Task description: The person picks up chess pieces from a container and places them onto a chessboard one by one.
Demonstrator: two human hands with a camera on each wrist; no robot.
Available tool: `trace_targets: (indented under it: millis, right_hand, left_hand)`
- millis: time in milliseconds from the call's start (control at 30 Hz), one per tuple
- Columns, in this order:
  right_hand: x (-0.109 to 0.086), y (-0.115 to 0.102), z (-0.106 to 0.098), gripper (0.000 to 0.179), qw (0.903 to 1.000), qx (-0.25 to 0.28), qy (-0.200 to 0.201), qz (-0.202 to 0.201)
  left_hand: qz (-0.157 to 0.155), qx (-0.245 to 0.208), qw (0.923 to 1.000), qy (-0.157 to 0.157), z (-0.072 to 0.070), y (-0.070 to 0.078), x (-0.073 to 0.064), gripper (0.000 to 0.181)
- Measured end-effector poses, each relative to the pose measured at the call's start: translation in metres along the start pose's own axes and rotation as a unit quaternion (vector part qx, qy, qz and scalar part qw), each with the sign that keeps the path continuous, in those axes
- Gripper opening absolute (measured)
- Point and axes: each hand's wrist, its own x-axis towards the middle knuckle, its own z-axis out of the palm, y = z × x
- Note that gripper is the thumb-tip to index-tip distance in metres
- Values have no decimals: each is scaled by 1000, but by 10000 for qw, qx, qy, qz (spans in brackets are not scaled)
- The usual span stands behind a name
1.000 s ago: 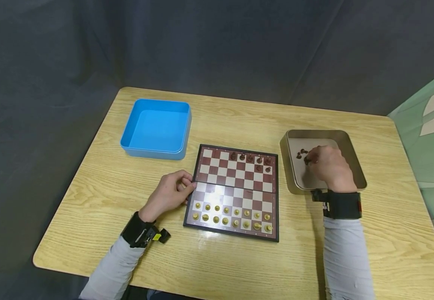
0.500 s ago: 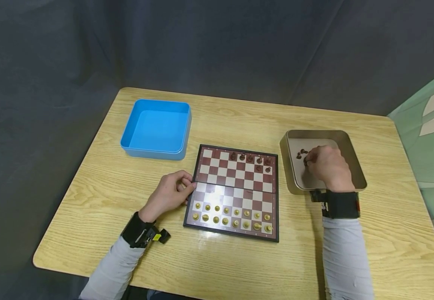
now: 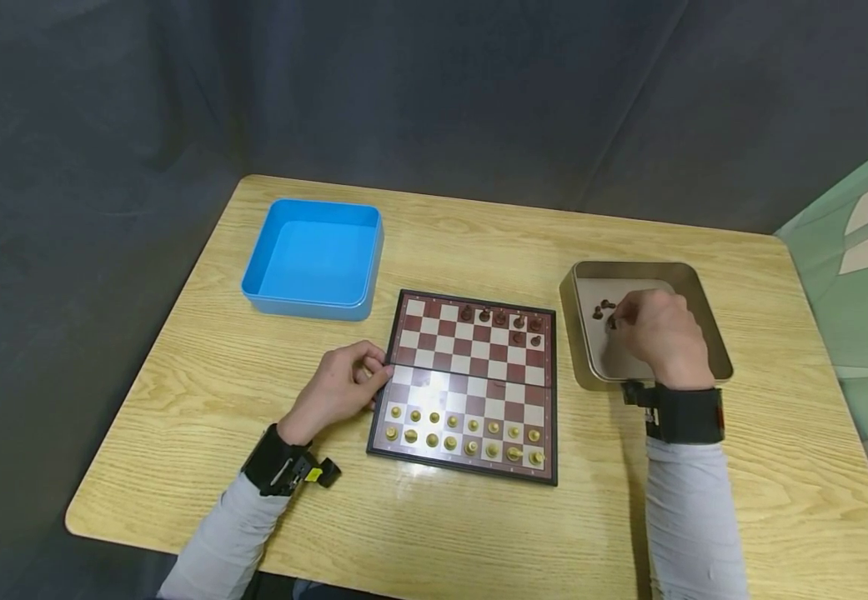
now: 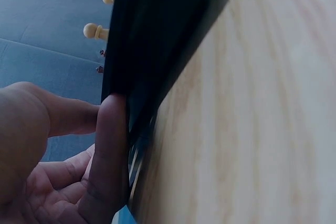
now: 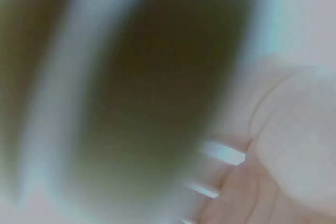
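Observation:
My left hand (image 3: pixel 340 388) pinches the left edge of a chessboard (image 3: pixel 444 360) near its fold line. In the left wrist view, the board's dark edge (image 4: pixel 131 51) lies between the thumb and a finger (image 4: pixel 107 145). Yellowish chess pieces (image 3: pixel 432 439) fill the two near rows; dark red-brown pieces (image 3: pixel 500 317) stand at the far right. Inside a metal tin (image 3: pixel 582 329), my right hand (image 3: pixel 662 333) curls downward and holds a small dark chess piece (image 3: pixel 612 322) at its fingertips. Right wrist view: tin wall blurred and large, fingertips hidden.
A couple more dark pieces (image 3: pixel 598 312) lie in the tin, left of the right hand. Back left on the wooden table (image 3: pixel 471 233) stands a blue box (image 3: pixel 313 260). Dark curtains hang behind the table.
The right hand shifts only slightly within the tin, the dark piece still at its fingertips. The left hand and the chessboard keep their place.

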Motion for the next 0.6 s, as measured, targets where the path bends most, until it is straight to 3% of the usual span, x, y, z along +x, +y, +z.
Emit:
trace_targets:
  millis: [367,600]
  right_hand:
    - [-7,-16,-4,8,9935,-92,945,-633]
    - [-10,-27,-6,9,9839,300,1269,-1221]
  left_hand:
    - [43,-23,10000,18,0,0,0,19]
    - [6,-85,10000,28,0,-1,0,18]
